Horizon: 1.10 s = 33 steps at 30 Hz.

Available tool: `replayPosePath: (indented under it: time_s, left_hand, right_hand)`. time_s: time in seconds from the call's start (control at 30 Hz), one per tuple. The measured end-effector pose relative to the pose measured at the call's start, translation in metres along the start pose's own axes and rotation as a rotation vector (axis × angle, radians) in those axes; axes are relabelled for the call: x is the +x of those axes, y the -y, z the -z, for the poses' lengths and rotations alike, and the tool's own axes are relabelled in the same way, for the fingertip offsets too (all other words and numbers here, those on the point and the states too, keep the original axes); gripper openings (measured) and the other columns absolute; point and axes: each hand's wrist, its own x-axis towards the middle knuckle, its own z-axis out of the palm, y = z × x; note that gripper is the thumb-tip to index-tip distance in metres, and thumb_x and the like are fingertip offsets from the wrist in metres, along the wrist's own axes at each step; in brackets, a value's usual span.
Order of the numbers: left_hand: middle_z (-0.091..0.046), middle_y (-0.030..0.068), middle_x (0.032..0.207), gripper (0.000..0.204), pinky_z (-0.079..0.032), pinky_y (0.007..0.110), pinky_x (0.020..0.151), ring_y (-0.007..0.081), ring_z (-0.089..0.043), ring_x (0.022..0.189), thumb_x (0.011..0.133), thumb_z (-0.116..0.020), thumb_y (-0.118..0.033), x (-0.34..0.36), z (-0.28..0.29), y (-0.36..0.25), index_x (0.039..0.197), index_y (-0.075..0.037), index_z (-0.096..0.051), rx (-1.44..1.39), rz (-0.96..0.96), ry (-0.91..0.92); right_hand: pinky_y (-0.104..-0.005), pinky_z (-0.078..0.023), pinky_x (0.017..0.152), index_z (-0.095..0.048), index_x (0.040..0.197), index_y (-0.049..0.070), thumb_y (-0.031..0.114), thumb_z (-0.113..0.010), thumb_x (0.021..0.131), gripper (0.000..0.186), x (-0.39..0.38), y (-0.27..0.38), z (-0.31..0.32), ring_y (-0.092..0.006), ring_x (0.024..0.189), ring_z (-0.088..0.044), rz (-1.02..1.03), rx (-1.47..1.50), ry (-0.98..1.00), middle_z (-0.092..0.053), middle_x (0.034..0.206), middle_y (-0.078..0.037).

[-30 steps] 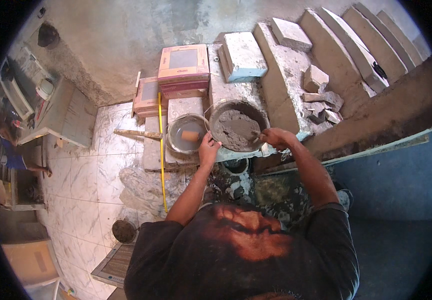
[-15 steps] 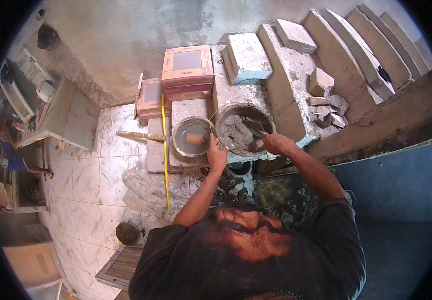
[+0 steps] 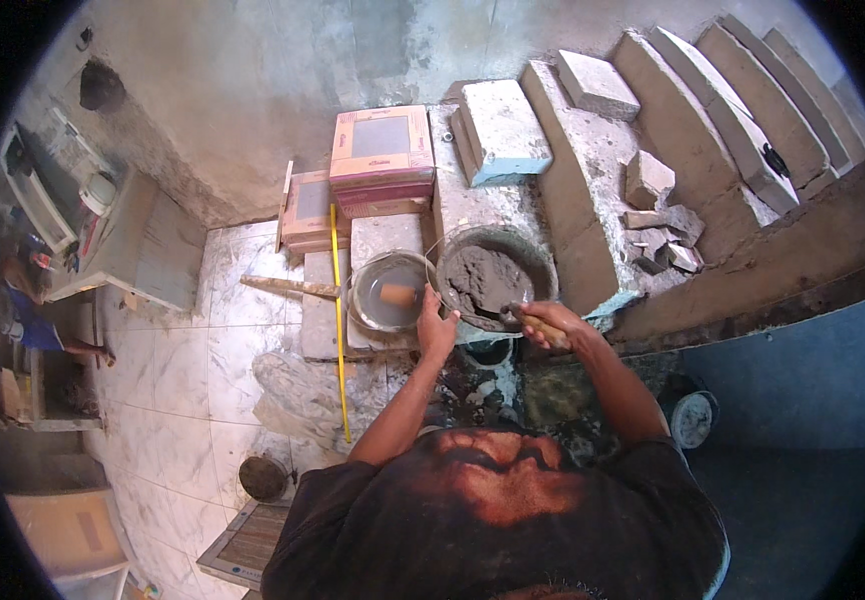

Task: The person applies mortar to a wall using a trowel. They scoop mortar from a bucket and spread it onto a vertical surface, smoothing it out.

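Observation:
A dark bucket of grey mortar (image 3: 488, 278) stands on the lower concrete step. My right hand (image 3: 557, 328) is closed around the wooden handle of a trowel (image 3: 533, 322), whose metal end reaches into the mortar at the near right side. At the bucket's near left rim is my left hand (image 3: 437, 330), its fingers gripping the edge and its thumb toward the mortar. Just left of that hand, a second bucket (image 3: 385, 318) holds cloudy water. An orange-brown block (image 3: 398, 295) lies in the water.
Concrete stairs (image 3: 578, 180) rise to the right, with broken block pieces (image 3: 661, 225) on one step. Tile boxes (image 3: 383, 150) and a white-topped block (image 3: 501, 125) stand behind. A yellow strip (image 3: 340, 340) and a wooden-handled tool (image 3: 288, 285) lie left. Another person's hand (image 3: 105, 355) shows far left.
My right hand has drawn the trowel back toward me, and its handle now shows. The mortar looks smoother and more heaped. My left hand stays at the rim.

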Motion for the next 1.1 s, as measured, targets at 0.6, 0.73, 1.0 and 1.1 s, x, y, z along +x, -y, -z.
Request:
replayPosePath:
  time_s: [0.6, 0.73, 1.0, 1.1]
  left_hand:
    - [-0.048, 0.0200, 0.129, 0.080, -0.037, 0.036, 0.099, 0.0291, -0.049, 0.116, 0.073, -0.069, -0.006, 0.011, -0.007, -0.001, 0.139, 0.003, -0.024, 0.048, -0.075, 0.213]
    - [-0.037, 0.0197, 0.135, 0.084, -0.035, 0.039, 0.102, 0.0305, -0.042, 0.121, 0.072, -0.066, 0.004, 0.016, 0.018, 0.000, 0.141, 0.003, -0.017, -0.181, 0.047, 0.251]
    - [-0.035, 0.0173, 0.134, 0.081, -0.041, 0.042, 0.095, 0.0334, -0.044, 0.115, 0.075, -0.062, 0.004, 0.039, -0.019, 0.023, 0.142, -0.003, -0.016, -0.011, -0.021, 0.222]
    - [-0.035, 0.0171, 0.134, 0.080, -0.041, 0.042, 0.095, 0.0333, -0.045, 0.115, 0.076, -0.061, 0.003, 0.048, -0.038, 0.004, 0.142, -0.003, -0.017, -0.050, -0.015, 0.228]
  right_hand:
    - [-0.0227, -0.041, 0.038, -0.041, 0.121, 0.017, 0.024, -0.056, 0.088, 0.037, -0.114, -0.120, -0.008, -0.0120, 0.046, -0.049, 0.440, 0.442, -0.141, -0.055, 0.076, -0.006]
    - [-0.0220, -0.042, 0.039, -0.042, 0.121, 0.012, 0.020, -0.053, 0.090, 0.034, -0.174, -0.165, -0.027, -0.0109, 0.046, -0.050, 0.604, 0.366, -0.146, -0.056, 0.079, -0.006]
    - [-0.0286, -0.042, 0.040, -0.044, 0.104, 0.009, 0.023, -0.050, 0.089, 0.021, -0.280, -0.303, -0.006, -0.0157, 0.049, -0.049, 0.658, 0.773, -0.731, -0.053, 0.077, -0.008]
    - [-0.0338, -0.040, 0.034, -0.047, 0.096, 0.008, 0.034, -0.045, 0.088, 0.027, -0.303, -0.301, 0.058, -0.0204, 0.041, -0.047, 1.052, 0.733, -0.892, -0.052, 0.066, -0.010]
